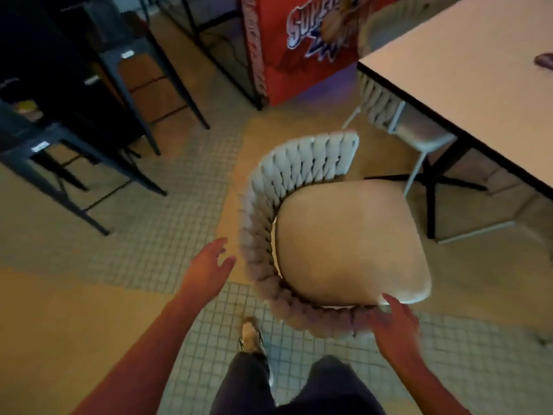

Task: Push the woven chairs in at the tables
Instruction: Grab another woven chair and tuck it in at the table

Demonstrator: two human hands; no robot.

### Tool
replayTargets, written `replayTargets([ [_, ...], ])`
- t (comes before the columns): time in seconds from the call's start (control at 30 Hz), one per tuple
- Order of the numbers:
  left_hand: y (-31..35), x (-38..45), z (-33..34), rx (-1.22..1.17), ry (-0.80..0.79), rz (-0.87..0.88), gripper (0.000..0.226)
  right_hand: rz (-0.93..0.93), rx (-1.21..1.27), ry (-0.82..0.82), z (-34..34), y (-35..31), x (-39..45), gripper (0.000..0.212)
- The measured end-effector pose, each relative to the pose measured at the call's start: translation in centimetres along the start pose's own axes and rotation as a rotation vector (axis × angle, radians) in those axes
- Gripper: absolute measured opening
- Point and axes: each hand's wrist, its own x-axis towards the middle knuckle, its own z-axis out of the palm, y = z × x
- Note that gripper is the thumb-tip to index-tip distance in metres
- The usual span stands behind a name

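A woven chair (344,244) with a pale braided backrest and a beige seat cushion stands on the floor in front of me, clear of the white table (466,73) at the upper right. My right hand (395,324) rests on the near end of the braided backrest; the blur hides whether the fingers close around it. My left hand (206,265) hovers open just left of the backrest, fingers spread, not touching it. A second woven chair (386,109) sits tucked under the table's near edge.
Dark metal stools (128,85) and a dark table stand at the left. A red printed cabinet (299,46) stands at the back. A small dark object (544,59) lies on the white table. The table's black legs (431,187) cross beneath it. My foot (251,336) is under the chair's near side.
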Motion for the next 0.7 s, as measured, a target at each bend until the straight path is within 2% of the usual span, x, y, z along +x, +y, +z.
replayTargets([
  [0.07,1.2,5.3,-1.3,0.129,-0.104,0.109,0.044,0.072,0.110,0.073,1.2,-0.3,-0.7,0.044],
  [0.13,3.2,10.4,-2.5,0.228,-0.213,0.178,0.037,0.220,0.231,0.143,2.5,-1.5,-1.2,0.051],
  [0.23,7.1,16.1,-3.0,0.328,-0.337,0.331,0.036,0.336,0.271,0.172,4.2,-2.9,-1.7,0.057],
  [0.5,14.1,25.0,0.7,0.402,-0.331,0.485,0.039,0.477,0.360,0.290,5.5,-5.6,-0.4,0.056],
  [0.7,17.0,32.6,3.6,0.619,-0.389,0.623,0.060,0.616,0.365,0.524,7.8,-6.4,-0.9,0.051],
])
